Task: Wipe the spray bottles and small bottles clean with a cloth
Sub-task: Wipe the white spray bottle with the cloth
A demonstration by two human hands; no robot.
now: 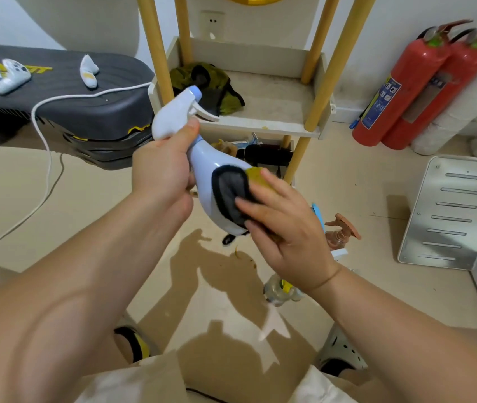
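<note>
Spreading across the lower view, the beige floor (86, 205) carries a dark padded platform (92, 106) at the left, a rack of pale shelves on wooden posts (275, 128) in the middle, a slotted metal panel (449, 216) lying flat at the right, and two red fire extinguishers (406, 88) leaning against the wall. In front of the rack and clear of the floor, the white spray bottle (202, 167) is held between both hands. Its long axis runs on a slant from upper left to lower right, with the spray head highest and nearest the platform, the rounded base lowest and toward the right hand, the blue nozzle tip aimed up and away, and the trigger sticking out toward the shelf. The left hand (161, 173) wraps its fingers round the narrow neck just under the head, the thumb pressed against the head's underside. The right hand (289, 228) lies over the fat lower body, fingers spread and nearly straight, pressing the dark grey and yellow cloth (230, 190) flat against the bottle's side; a corner of the cloth hangs below the base. On the floor just beyond the right hand stands a brown spray bottle (343, 231), and below the right wrist a small clear bottle (279, 290) with a yellow top, partly hidden.
</note>
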